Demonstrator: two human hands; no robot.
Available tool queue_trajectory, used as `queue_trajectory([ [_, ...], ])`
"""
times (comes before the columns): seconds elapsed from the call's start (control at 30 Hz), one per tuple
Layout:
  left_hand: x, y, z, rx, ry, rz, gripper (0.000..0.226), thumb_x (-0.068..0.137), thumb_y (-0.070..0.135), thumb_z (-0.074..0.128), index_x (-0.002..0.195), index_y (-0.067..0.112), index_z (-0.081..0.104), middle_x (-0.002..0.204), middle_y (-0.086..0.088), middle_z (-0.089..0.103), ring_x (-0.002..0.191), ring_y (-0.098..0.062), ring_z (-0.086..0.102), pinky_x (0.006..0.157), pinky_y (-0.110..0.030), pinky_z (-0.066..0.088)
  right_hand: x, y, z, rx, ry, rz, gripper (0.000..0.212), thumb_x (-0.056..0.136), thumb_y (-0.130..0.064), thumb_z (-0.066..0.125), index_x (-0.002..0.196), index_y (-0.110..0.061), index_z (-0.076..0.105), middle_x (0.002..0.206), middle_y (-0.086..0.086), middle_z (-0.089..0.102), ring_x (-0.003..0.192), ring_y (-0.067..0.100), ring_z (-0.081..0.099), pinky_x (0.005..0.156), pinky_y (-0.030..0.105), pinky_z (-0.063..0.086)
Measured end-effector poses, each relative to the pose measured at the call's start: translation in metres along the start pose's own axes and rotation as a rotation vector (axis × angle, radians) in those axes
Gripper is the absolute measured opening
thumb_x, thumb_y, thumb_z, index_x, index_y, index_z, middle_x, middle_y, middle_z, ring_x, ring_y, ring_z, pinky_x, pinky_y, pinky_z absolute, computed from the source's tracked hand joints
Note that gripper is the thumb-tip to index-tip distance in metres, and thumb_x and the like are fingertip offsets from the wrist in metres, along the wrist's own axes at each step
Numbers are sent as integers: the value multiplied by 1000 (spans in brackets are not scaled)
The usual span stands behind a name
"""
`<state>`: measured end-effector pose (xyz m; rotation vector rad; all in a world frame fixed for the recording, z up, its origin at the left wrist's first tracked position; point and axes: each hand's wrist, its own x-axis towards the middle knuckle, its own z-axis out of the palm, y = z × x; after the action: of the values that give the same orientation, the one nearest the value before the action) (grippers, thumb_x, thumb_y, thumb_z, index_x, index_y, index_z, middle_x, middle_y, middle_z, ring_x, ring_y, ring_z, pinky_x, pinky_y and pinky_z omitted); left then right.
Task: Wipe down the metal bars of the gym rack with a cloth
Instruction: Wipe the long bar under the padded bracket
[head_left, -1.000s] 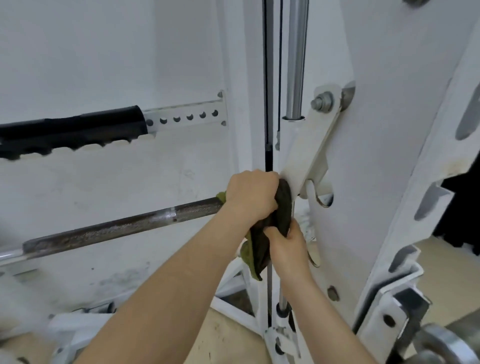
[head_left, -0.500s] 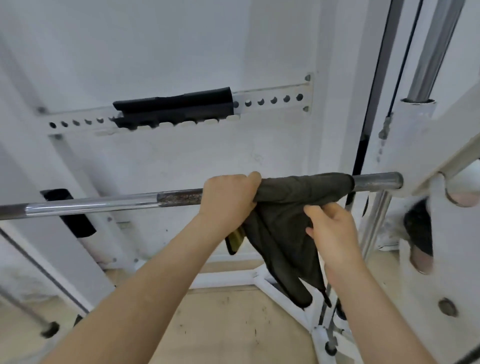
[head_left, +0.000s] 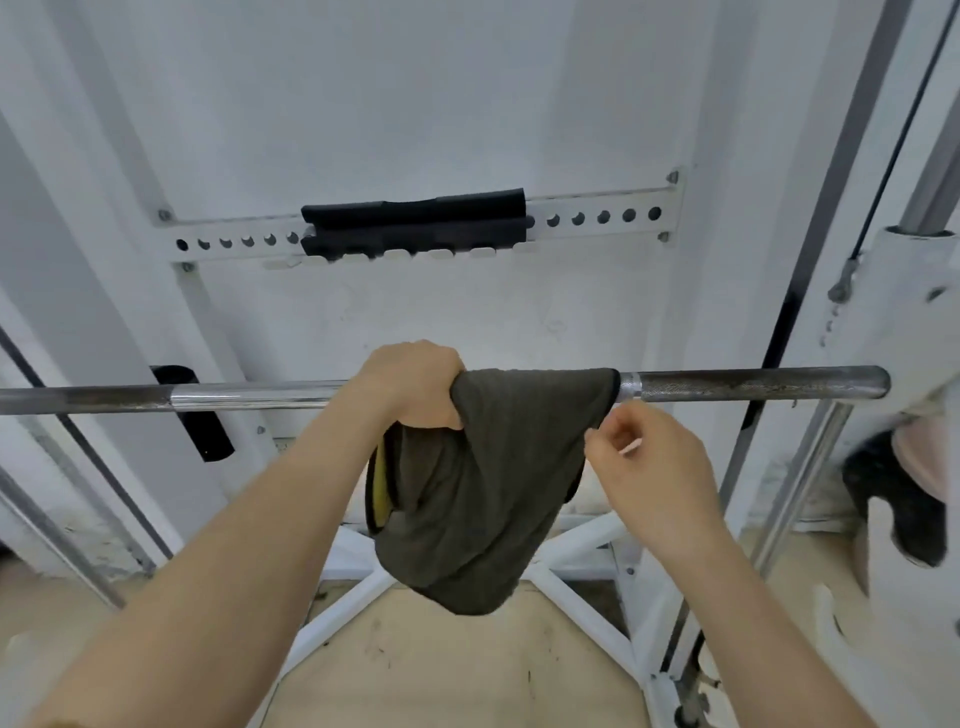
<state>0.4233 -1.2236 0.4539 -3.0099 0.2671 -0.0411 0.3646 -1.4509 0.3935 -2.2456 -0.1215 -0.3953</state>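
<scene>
A horizontal metal barbell bar (head_left: 753, 387) crosses the view at mid height, chrome at the left and dark and knurled at the right. A dark olive cloth (head_left: 493, 493) with a yellow underside is draped over its middle and hangs below it. My left hand (head_left: 415, 384) grips the cloth's left end, bunched around the bar. Just under the bar, my right hand (head_left: 654, 467) pinches the cloth's right edge with thumb and fingertips. The bar under the cloth is hidden.
A white perforated rail with a black pad (head_left: 415, 223) is fixed to the white wall behind. A white upright (head_left: 904, 322) with a chrome guide rod (head_left: 930, 197) and thin cable stands at the right. White base struts (head_left: 343, 608) cross the beige floor below.
The view has swung left from the upright to the horizontal bar. Both hands moved the cloth left along the bar, uncovering its knurled right end. The cloth now hangs spread out.
</scene>
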Motion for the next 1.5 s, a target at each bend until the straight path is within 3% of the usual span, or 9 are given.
queue_trajectory([
  [0.13,16,20,-13,-41,-163,23,30,75,33,68,92,9,62,86,-5,65,76,-22,60,63,-31,47,16,-1,-24,-129,175,-161,28,91,-28,58,119,-27,52,117,-7,47,87,11,57,68,23,40],
  [0.37,42,139,-9,-64,151,229,15,79,29,55,90,19,53,77,3,54,74,-23,56,62,-31,37,25,8,-48,-290,157,-228,54,86,-19,55,139,-21,45,139,2,45,120,20,47,89,33,43],
  [0.53,8,72,-3,-321,230,416,47,77,38,63,122,30,55,110,10,60,100,-13,55,84,-33,49,39,-3,-36,-599,-196,-409,74,88,-72,29,150,-32,23,145,-7,44,134,17,38,113,46,24],
  [0.73,-34,-34,43,-168,573,-77,56,93,50,12,67,18,49,63,0,56,63,-30,55,56,-35,36,77,-72,42,-738,-278,-500,73,94,-66,7,70,-16,55,65,-1,55,61,21,56,60,33,39],
  [0.9,-28,-29,46,-34,698,-254,51,97,33,26,58,13,53,43,-8,51,37,-32,47,44,-26,26,100,-121,90,-455,-706,-339,57,104,-44,15,76,-13,53,85,-1,50,87,20,48,78,31,35],
  [1.1,-27,-30,42,91,550,-206,28,96,25,41,113,18,63,64,-9,55,53,-31,47,48,-29,27,100,-48,17,-645,-491,-371,61,97,-62,18,64,-23,52,76,-1,57,78,22,55,70,34,40],
  [1.27,-19,-24,37,-17,496,-332,57,101,41,21,90,8,66,79,-15,60,67,-32,46,64,-34,34,102,16,-52,-784,-175,-62,59,100,-54,18,93,-13,61,96,8,64,81,25,51,74,35,40],
  [1.37,-19,-25,35,11,444,-316,47,101,36,22,98,14,63,73,-8,52,66,-31,47,61,-32,34,77,9,-11,-958,83,-298,39,100,-23,21,123,-14,51,87,6,64,66,25,44,65,33,33],
  [1.5,-14,-2,23,-113,335,-312,51,100,46,18,79,17,55,70,-4,55,70,-31,53,65,-34,40,63,-31,40,-865,76,-552,42,95,-19,17,106,-16,57,76,1,61,58,25,42,60,34,29],
])
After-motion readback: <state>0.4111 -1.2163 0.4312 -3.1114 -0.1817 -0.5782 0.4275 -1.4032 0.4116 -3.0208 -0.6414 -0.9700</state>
